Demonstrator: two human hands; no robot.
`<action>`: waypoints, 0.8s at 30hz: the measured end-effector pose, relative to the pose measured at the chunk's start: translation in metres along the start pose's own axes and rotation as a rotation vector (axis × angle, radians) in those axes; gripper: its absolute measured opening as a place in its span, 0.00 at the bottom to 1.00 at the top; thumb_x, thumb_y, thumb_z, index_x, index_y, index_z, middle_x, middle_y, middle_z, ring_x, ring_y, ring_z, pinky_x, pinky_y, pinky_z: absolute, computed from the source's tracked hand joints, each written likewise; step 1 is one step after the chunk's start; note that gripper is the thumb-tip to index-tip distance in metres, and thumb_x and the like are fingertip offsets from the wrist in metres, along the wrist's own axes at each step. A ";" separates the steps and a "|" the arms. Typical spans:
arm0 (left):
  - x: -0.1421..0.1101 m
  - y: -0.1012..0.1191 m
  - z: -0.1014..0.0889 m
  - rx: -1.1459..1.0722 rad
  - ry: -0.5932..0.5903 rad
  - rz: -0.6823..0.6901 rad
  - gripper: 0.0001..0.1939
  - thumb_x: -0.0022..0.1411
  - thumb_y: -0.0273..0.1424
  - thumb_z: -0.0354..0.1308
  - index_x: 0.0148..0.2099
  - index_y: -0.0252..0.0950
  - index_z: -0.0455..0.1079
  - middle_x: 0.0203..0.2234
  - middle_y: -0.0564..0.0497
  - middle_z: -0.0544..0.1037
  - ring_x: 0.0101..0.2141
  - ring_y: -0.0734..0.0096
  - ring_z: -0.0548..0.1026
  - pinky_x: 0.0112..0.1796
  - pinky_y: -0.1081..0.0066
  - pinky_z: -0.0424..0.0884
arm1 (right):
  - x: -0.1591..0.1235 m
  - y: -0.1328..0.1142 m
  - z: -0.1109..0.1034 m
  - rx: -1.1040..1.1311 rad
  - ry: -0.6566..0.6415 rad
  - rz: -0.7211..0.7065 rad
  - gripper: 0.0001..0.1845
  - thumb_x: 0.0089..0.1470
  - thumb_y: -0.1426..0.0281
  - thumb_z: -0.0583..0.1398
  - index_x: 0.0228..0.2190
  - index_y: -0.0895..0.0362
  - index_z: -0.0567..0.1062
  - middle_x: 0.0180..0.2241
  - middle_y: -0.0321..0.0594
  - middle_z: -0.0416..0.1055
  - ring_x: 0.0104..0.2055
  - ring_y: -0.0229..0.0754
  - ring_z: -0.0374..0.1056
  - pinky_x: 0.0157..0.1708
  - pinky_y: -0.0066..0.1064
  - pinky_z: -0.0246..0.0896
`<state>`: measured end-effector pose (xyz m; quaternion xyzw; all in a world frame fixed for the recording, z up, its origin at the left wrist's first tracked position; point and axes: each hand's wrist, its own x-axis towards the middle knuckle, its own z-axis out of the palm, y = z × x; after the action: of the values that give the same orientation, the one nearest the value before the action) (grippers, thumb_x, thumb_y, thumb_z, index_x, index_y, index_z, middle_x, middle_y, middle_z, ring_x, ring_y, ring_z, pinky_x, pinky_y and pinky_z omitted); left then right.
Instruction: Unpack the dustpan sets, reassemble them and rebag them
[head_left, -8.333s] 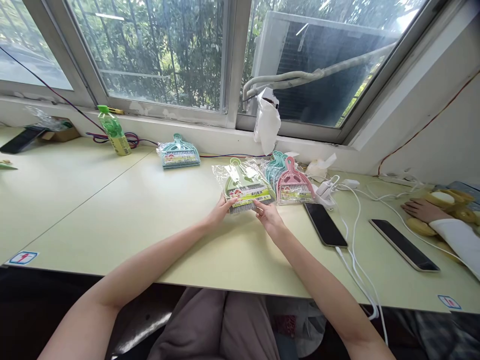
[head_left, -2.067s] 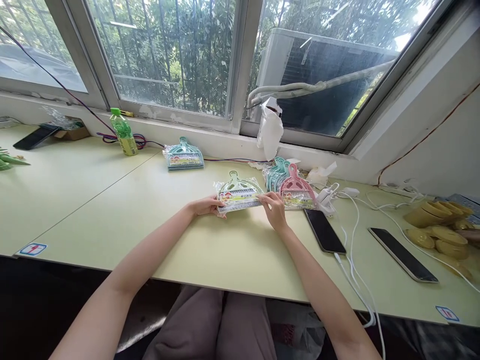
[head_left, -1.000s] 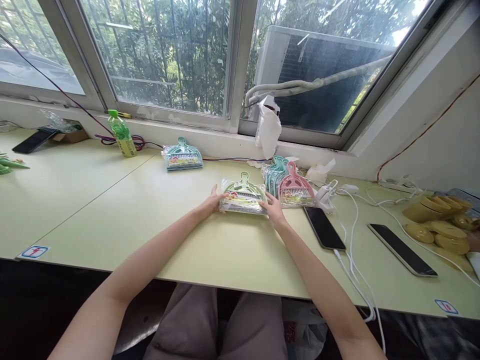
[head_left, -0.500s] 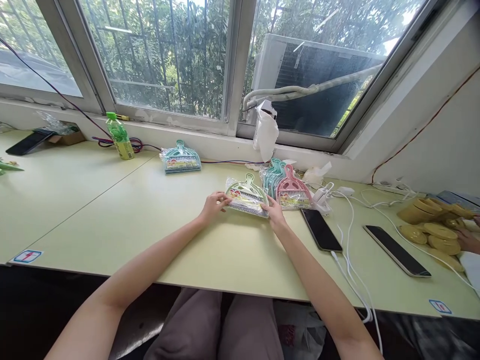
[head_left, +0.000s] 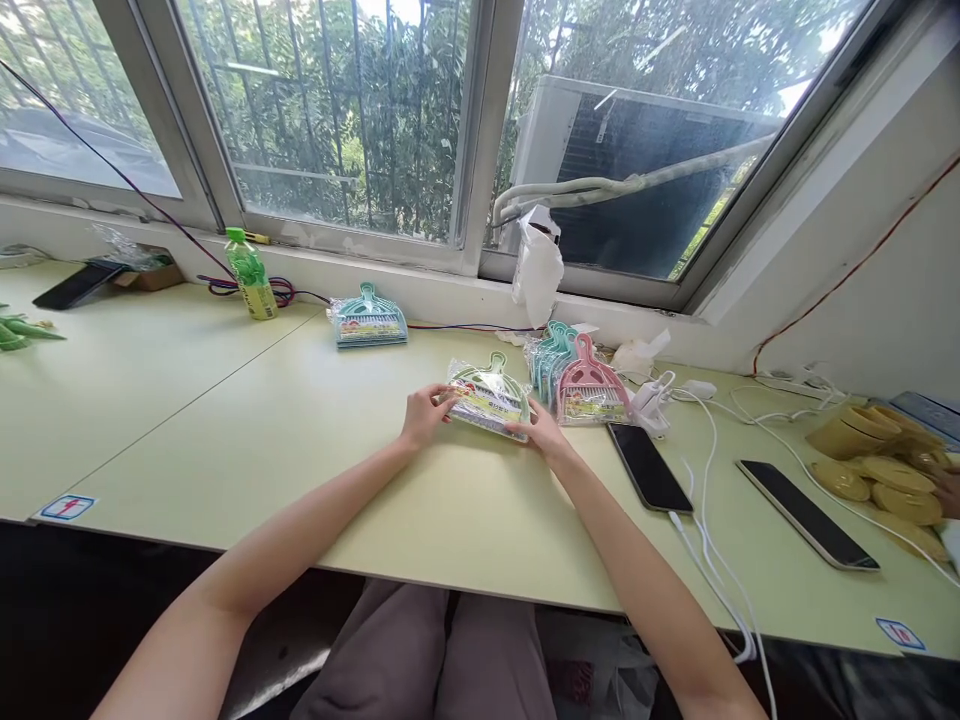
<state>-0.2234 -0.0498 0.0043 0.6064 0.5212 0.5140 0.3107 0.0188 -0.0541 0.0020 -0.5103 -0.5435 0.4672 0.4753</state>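
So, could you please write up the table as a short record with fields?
left hand: grips the left edge of the green dustpan set
right hand: grips its right end, thumb on top
wrapping: clear plastic, printed label
right of it: pink dustpan set, teal dustpan sets behind
far left of it: teal stack, then green-capped bottle, upright
phones: one with a white cable plugged in, another phone farther right
far right: yellow items, another person's hand partly visible
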 end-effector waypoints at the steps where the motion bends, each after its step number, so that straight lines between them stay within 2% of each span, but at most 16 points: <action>1: 0.001 -0.001 0.000 -0.028 0.007 -0.012 0.19 0.54 0.35 0.64 0.49 0.35 0.72 0.31 0.49 0.78 0.22 0.73 0.75 0.26 0.73 0.73 | -0.001 -0.001 0.001 0.026 0.011 0.078 0.49 0.36 0.67 0.72 0.60 0.52 0.63 0.45 0.45 0.75 0.42 0.49 0.73 0.34 0.37 0.73; 3: 0.001 -0.002 0.001 -0.090 0.009 -0.051 0.28 0.52 0.34 0.65 0.55 0.38 0.66 0.38 0.47 0.78 0.23 0.74 0.75 0.25 0.74 0.73 | -0.002 -0.003 0.002 0.066 0.034 0.172 0.48 0.37 0.69 0.70 0.60 0.52 0.62 0.44 0.45 0.76 0.40 0.48 0.74 0.33 0.37 0.73; 4: 0.002 -0.003 0.001 -0.106 0.006 -0.081 0.31 0.52 0.34 0.66 0.58 0.40 0.63 0.39 0.47 0.77 0.22 0.75 0.75 0.25 0.74 0.72 | -0.003 -0.003 0.003 0.080 0.041 0.180 0.46 0.38 0.69 0.70 0.60 0.52 0.63 0.43 0.44 0.76 0.39 0.48 0.74 0.33 0.36 0.74; 7: 0.003 -0.005 0.002 -0.119 -0.002 -0.188 0.38 0.52 0.33 0.66 0.62 0.40 0.55 0.32 0.52 0.77 0.19 0.77 0.73 0.25 0.74 0.72 | -0.002 -0.002 0.002 0.112 0.044 0.148 0.45 0.40 0.70 0.69 0.60 0.50 0.63 0.44 0.44 0.75 0.39 0.48 0.74 0.33 0.37 0.74; 9: 0.005 -0.008 0.002 -0.119 -0.036 -0.249 0.39 0.51 0.35 0.66 0.63 0.37 0.55 0.28 0.53 0.77 0.18 0.75 0.73 0.23 0.74 0.70 | -0.001 0.001 0.001 0.133 0.069 0.132 0.45 0.40 0.71 0.68 0.60 0.48 0.62 0.48 0.44 0.74 0.41 0.48 0.74 0.34 0.37 0.74; 11: 0.008 -0.012 0.000 -0.089 -0.116 -0.282 0.34 0.51 0.38 0.65 0.58 0.32 0.63 0.27 0.50 0.78 0.18 0.73 0.73 0.21 0.74 0.67 | 0.000 0.005 0.000 0.139 0.081 0.127 0.45 0.39 0.71 0.68 0.59 0.48 0.63 0.50 0.44 0.72 0.43 0.49 0.74 0.35 0.37 0.74; 13: 0.012 -0.016 -0.002 -0.045 -0.196 -0.270 0.26 0.50 0.42 0.64 0.48 0.30 0.72 0.28 0.47 0.79 0.19 0.72 0.73 0.19 0.74 0.64 | 0.002 0.007 -0.002 0.124 0.061 0.132 0.42 0.38 0.71 0.68 0.57 0.49 0.66 0.50 0.44 0.72 0.44 0.49 0.73 0.35 0.37 0.74; 16: 0.012 -0.015 0.002 -0.037 -0.204 -0.185 0.20 0.51 0.43 0.63 0.39 0.32 0.74 0.29 0.46 0.80 0.24 0.70 0.74 0.22 0.74 0.65 | 0.006 0.002 -0.009 0.096 0.050 0.100 0.38 0.37 0.70 0.69 0.54 0.53 0.71 0.50 0.46 0.72 0.47 0.51 0.71 0.39 0.39 0.72; 19: 0.000 0.000 0.023 -0.061 -0.161 -0.113 0.16 0.53 0.40 0.61 0.38 0.33 0.71 0.28 0.47 0.80 0.27 0.68 0.76 0.24 0.74 0.67 | 0.013 -0.011 -0.031 0.070 0.057 -0.024 0.37 0.34 0.73 0.69 0.51 0.56 0.73 0.48 0.46 0.73 0.51 0.51 0.69 0.46 0.40 0.69; 22: -0.020 0.023 0.058 -0.057 -0.185 -0.044 0.11 0.56 0.37 0.59 0.35 0.35 0.66 0.25 0.48 0.78 0.24 0.68 0.75 0.25 0.73 0.67 | 0.016 -0.025 -0.070 0.052 0.005 -0.154 0.39 0.31 0.75 0.69 0.51 0.55 0.73 0.48 0.43 0.74 0.50 0.49 0.69 0.47 0.39 0.68; 24: -0.032 0.036 0.086 -0.048 -0.212 -0.018 0.10 0.57 0.36 0.58 0.34 0.36 0.63 0.22 0.49 0.77 0.22 0.69 0.74 0.24 0.72 0.67 | 0.013 -0.030 -0.101 0.009 -0.011 -0.173 0.40 0.30 0.77 0.69 0.50 0.55 0.73 0.47 0.44 0.74 0.48 0.48 0.70 0.46 0.39 0.68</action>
<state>-0.1285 -0.0765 0.0039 0.6451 0.4781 0.4564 0.3833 0.1154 -0.0397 0.0439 -0.4567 -0.5862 0.4297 0.5130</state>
